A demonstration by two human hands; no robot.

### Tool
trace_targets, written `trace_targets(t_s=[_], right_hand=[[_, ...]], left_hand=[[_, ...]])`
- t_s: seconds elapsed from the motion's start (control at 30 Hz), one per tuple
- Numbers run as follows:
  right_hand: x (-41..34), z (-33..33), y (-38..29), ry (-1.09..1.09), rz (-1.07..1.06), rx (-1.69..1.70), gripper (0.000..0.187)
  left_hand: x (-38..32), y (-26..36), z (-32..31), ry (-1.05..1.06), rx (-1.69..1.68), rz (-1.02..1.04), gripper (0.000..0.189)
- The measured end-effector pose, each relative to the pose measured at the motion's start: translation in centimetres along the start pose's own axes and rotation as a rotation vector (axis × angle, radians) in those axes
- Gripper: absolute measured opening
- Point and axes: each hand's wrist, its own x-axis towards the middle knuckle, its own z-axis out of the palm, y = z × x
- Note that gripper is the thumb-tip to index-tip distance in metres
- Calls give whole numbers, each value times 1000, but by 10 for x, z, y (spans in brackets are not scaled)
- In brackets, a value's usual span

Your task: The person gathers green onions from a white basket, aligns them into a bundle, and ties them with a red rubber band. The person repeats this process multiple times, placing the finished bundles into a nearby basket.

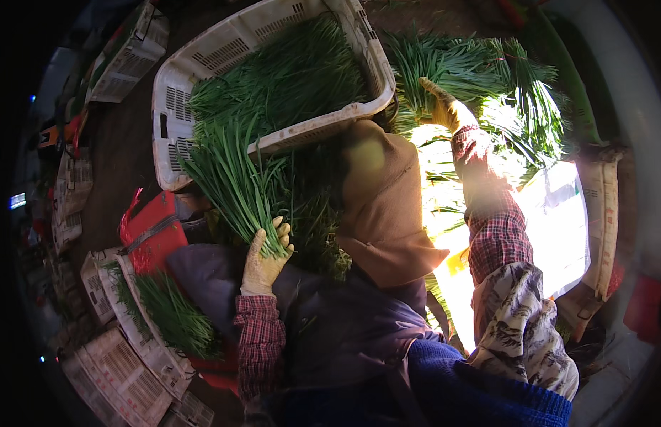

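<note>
My left hand (pixel 267 260), in a pale stained work glove, grips the cut ends of a bunch of garlic chives (pixel 231 176). The leaves fan up and away, their tips overlapping the near left corner of a white plastic crate (pixel 319 125). Many more chives (pixel 287 74) lie inside that crate. On the right, my right hand (pixel 448 109), in a yellowish glove, reaches over a pile of chives (pixel 458 64) with its fingers spread; part of the hand is hidden. A tied bundle (pixel 527 96) lies at the pile's right. Strong sunlight washes out the pile's near part.
Brown cloth (pixel 386 208) covers my knee between crate and pile. A bright white sheet or sack (pixel 559 229) lies beside my right arm. At left are a red object with a strap (pixel 154 229), a crate holding chives (pixel 175 315), and another crate (pixel 119 373).
</note>
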Motion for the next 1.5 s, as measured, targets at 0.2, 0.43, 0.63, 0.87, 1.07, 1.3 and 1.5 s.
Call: trace_targets(t_s=[0.2,0.43,0.63,0.87,1.07,1.3,1.5], right_hand=[[-42,-8,-15,223,-142,-502,83],[-183,131,15,39,-1196,-441,42],[-227,273,152,-381,-1328,-930,44],[-221,308,189,-404,-990,-1017,44],[-235,255,191,-374,-335,-410,35],[-218,265,199,-555,10,-364,23],[-255,254,170,-432,62,-633,16]], left_hand=[[8,-1,5,-87,-162,-45,56],[9,2,32,-142,-319,19,50],[16,-3,30,-328,-853,-176,35],[32,4,1,149,-682,4,34],[16,10,9,-55,-498,193,30],[14,-2,12,-40,-398,208,31],[12,5,4,79,-425,215,27]])
